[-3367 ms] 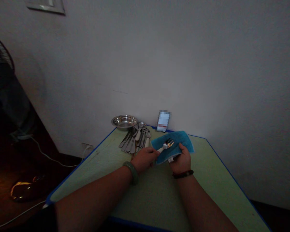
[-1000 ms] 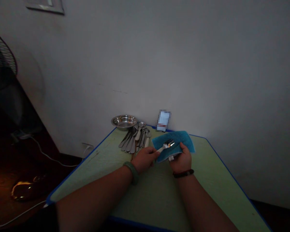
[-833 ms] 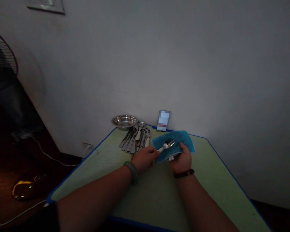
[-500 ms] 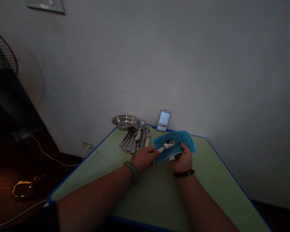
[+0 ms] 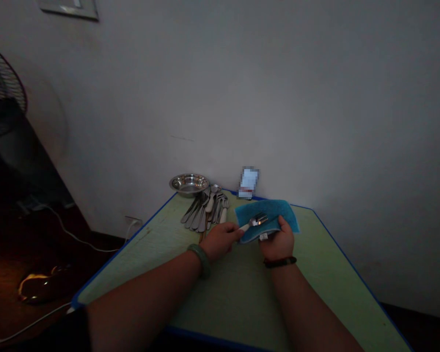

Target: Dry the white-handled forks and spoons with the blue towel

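My left hand (image 5: 221, 241) is closed on the pale handle of a fork (image 5: 257, 221), whose metal head points to the right. Behind and under the fork head spreads a blue cloth (image 5: 267, 208) with a small white tag along its lower edge. My right hand (image 5: 278, 241) grips that cloth from below, thumb on top and the other fingers hidden beneath it. Left of the cloth, a pile of cutlery (image 5: 205, 210) lies on the table, several metal handles fanned toward me and a few pale handles among them.
A shiny metal bowl (image 5: 189, 186) stands at the table's back left corner. A phone (image 5: 248, 183), blurred out, leans against the wall. The light green table (image 5: 315, 288) has a blue edge. To the left are a fan (image 5: 3, 78) and a white cable (image 5: 84, 247).
My right hand and the cloth have shifted slightly to the right, and the cloth's near edge has curled up a little. The fork stays in my left hand, nearly unmoved.
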`<state>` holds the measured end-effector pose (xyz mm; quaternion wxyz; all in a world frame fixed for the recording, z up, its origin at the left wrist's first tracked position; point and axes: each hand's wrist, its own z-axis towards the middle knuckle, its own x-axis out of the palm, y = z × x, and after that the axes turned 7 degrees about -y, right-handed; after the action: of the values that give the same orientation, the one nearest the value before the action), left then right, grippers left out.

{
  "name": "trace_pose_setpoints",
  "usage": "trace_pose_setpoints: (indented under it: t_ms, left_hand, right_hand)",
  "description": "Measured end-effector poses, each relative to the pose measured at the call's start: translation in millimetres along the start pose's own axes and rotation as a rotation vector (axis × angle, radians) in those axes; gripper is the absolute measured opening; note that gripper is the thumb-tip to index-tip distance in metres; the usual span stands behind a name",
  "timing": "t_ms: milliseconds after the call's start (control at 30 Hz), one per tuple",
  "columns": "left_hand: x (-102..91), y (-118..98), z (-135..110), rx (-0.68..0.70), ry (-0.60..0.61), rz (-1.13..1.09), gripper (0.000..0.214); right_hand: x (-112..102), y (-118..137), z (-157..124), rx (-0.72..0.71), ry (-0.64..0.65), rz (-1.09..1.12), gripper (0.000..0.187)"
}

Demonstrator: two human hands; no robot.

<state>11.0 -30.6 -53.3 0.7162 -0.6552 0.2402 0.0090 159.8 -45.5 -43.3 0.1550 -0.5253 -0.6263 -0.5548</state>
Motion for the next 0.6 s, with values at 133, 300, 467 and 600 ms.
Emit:
trace_pose_setpoints:
  t_ms: [133,300,467,600]
  left_hand:
    - [-1.2,-3,0,0.051,-0.013,0.026,0.035]
    - [0.0,-1,1,0.097,-0.072,0.066,0.037]
    - [0.8,-1,0,0.079,-0.070,0.049,0.038]
    - [1.7,-5,-1,0.019,-0.053,-0.039,0.035]
  right_hand:
    - [1,-2,-3,0.050,0.022,-0.014,0.024]
    - [4,-5,-9,0.098,0.061,-0.064,0.021]
    - [1,-8,-8,0.132,0.133,-0.130,0.021]
    - [-2,-13,-6,0.077,0.149,-0.153,0.016]
